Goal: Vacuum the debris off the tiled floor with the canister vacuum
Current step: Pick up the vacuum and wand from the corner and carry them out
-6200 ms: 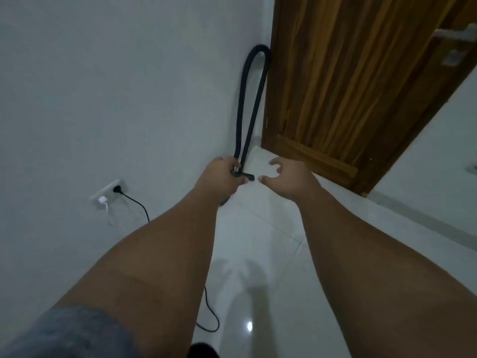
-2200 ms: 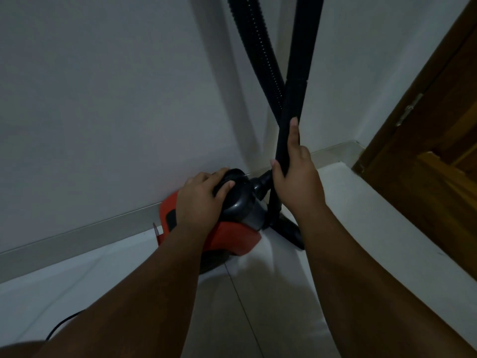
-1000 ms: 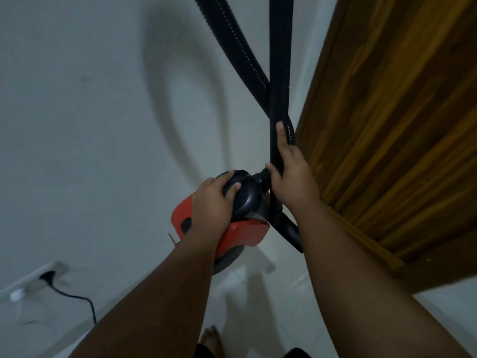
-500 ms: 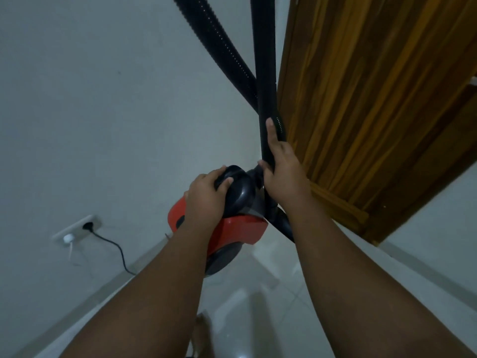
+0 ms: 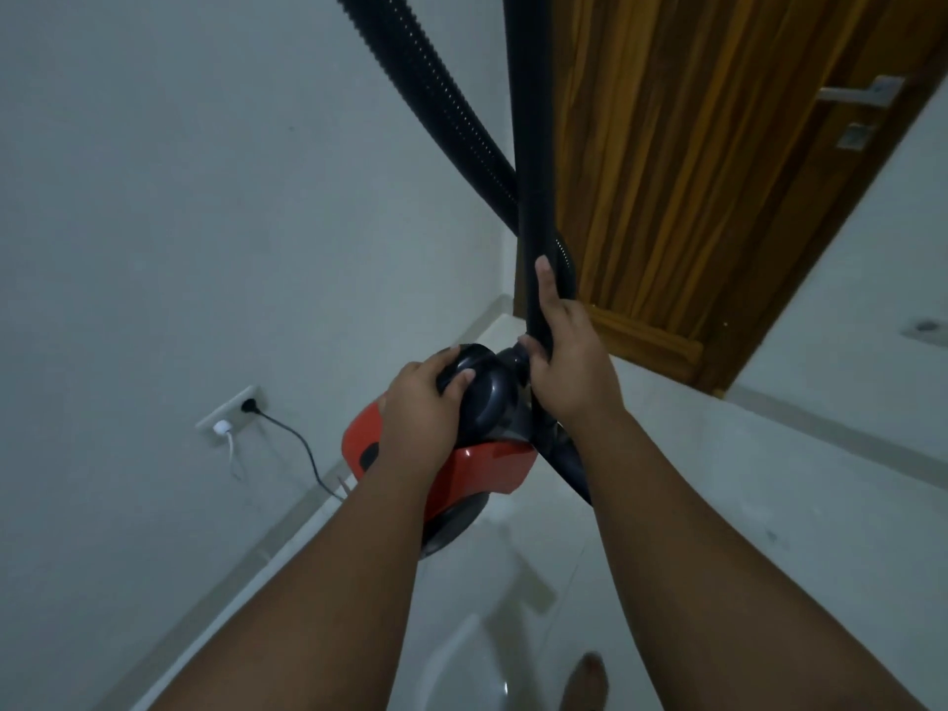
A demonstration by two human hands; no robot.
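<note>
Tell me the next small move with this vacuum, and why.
Probably lower the canister onto the tiled floor: the left hand grips its dark handle, it seems held above the tiles, the right hand grips the wand, and the cord is already plugged in.

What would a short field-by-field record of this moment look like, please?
left hand: grips the dark handle on top of the canister vacuum
right hand: holds the rigid wand, forefinger laid along it
hose: ribbed, crossing behind the wand
vacuum position: apparently lifted off the tiled floor
power: black cord plugged into the wall socket
backdrop: wooden door
</note>
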